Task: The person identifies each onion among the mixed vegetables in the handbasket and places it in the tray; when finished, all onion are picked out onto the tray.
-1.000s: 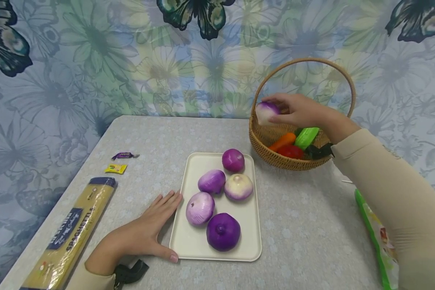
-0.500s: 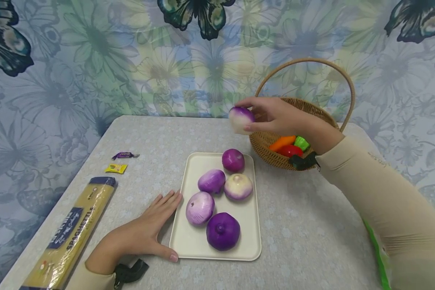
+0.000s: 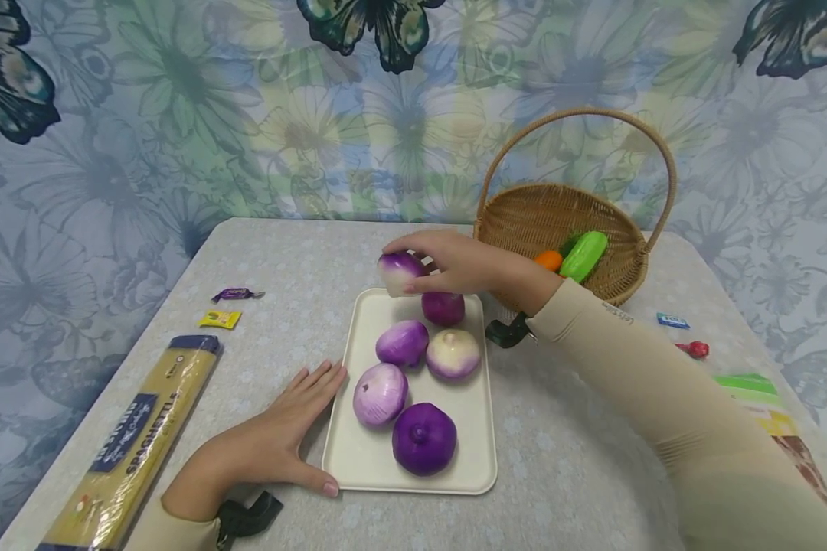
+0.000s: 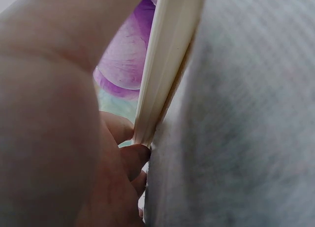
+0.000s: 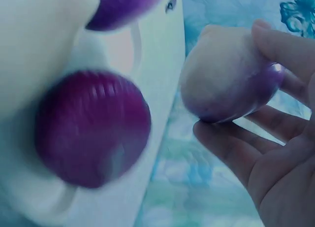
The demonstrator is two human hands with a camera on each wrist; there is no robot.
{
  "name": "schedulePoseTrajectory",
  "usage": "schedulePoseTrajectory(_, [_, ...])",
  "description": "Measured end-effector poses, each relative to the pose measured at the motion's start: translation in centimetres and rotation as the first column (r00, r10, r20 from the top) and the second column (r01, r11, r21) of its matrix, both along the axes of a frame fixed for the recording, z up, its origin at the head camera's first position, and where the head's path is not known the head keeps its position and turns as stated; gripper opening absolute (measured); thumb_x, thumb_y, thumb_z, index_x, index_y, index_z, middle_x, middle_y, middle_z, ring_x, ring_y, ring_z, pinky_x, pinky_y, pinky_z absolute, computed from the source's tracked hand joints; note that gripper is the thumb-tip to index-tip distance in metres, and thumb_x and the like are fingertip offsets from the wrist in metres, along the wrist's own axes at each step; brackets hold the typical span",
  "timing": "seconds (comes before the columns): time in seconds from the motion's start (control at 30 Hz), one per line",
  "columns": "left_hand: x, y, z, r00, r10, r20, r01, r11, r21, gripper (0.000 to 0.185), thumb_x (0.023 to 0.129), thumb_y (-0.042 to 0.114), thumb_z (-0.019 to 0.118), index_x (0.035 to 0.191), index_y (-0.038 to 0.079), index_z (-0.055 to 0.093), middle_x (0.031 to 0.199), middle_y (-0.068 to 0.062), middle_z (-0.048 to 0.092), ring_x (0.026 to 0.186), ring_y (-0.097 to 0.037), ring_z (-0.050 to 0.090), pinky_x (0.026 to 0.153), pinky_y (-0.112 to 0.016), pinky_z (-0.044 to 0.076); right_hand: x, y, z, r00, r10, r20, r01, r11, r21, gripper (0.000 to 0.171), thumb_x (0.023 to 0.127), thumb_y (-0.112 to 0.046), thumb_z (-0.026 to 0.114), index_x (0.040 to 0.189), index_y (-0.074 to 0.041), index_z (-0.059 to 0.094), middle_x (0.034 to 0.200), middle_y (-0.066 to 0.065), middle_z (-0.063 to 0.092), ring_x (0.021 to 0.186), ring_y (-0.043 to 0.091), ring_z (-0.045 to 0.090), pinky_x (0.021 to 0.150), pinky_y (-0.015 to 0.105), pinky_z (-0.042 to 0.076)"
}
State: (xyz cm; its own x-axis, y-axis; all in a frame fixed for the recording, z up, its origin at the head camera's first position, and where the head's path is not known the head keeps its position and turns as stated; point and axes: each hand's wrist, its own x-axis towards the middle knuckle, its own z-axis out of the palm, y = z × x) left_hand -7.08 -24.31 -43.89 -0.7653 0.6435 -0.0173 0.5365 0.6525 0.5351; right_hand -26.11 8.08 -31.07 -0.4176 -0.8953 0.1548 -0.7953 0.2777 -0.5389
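My right hand (image 3: 448,264) holds a white-and-purple onion (image 3: 399,273) (image 5: 229,81) in its fingers just above the far left corner of a cream tray (image 3: 365,451). Several purple and white onions lie on the tray, the nearest to the held one a dark purple onion (image 3: 444,308) (image 5: 91,128). My left hand (image 3: 276,444) lies flat on the table with straight fingers, its fingertips (image 4: 133,160) touching the tray's left rim (image 4: 165,64). A pale purple onion (image 4: 125,59) shows beyond that rim.
A wicker basket (image 3: 558,210) with a handle stands at the back right, holding a green and an orange vegetable. A spaghetti packet (image 3: 138,444) lies at the left, two wrapped candies (image 3: 229,306) beyond it. More candies (image 3: 682,337) and a green packet (image 3: 765,398) lie at the right.
My right hand has carried the white-and-purple onion from over the basket leftward and down to the tray's far corner. The left hand has stayed still.
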Motion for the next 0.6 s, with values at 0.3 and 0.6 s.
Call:
schedulePoseTrajectory(0.3, [-0.1,0.4,0.3,1.000,-0.010,0.022,0.010,1.000,0.004,0.147,0.066,0.076,0.086,0.168,0.000,0.011,0.174,-0.016,0.008,0.159,-0.038,0.002,0.127,-0.052,-0.004,0.2,-3.1,-2.9,0.998,0.028,-0.054,-0.018,0.983,0.185,0.055,0.104,-0.020,0.070,0.152,-0.001,0.052,0.150,0.013,0.056,0.141,0.023,0.048,0.118,0.032,0.035])
schedulePoseTrajectory(0.6, [0.1,0.0,0.3,1.000,-0.006,-0.006,0.006,1.000,-0.003,0.148,0.066,0.077,0.086,0.167,-0.002,0.012,0.174,-0.017,0.010,0.158,-0.040,0.003,0.127,-0.051,-0.004,0.2,-3.9,-3.7,0.999,0.024,-0.039,-0.012,0.959,0.282,0.056,0.105,-0.021,0.067,0.155,-0.002,0.049,0.154,0.012,0.053,0.146,0.023,0.043,0.122,0.030,0.028])
